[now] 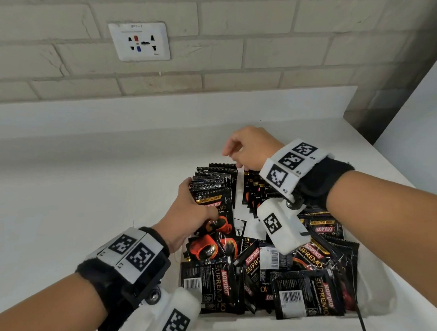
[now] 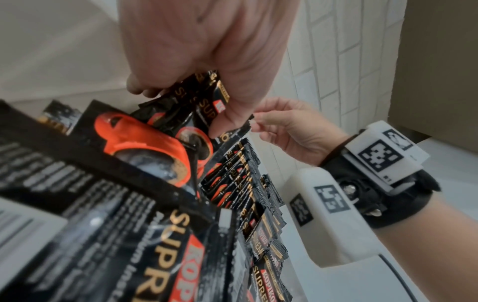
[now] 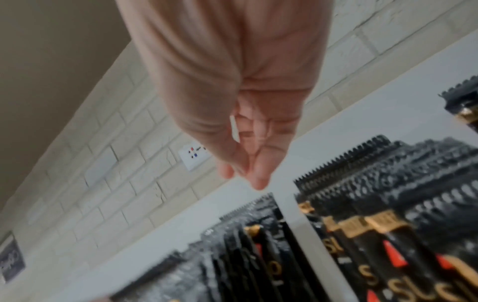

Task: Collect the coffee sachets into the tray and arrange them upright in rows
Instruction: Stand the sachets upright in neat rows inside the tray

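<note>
A white tray (image 1: 379,290) on the counter holds many black Kopiko coffee sachets. At its far end two rows stand upright, a left row (image 1: 215,180) and a right row (image 1: 255,192), with bare tray floor between them. Loose sachets (image 1: 270,280) lie piled flat in the near half. My left hand (image 1: 198,209) grips a sachet (image 2: 196,102) between thumb and fingers at the front of the left row. My right hand (image 1: 236,161) hovers over the far end of the rows. Its loosely curled fingertips (image 3: 258,183) are at the top edges of the rearmost sachets and nothing shows between them.
The tray sits near the right end of a white counter (image 1: 86,184), against a brick wall with a socket plate (image 1: 139,41). A black cable (image 1: 364,329) runs off the near right corner. The counter's right edge (image 1: 393,160) lies just beyond my right wrist.
</note>
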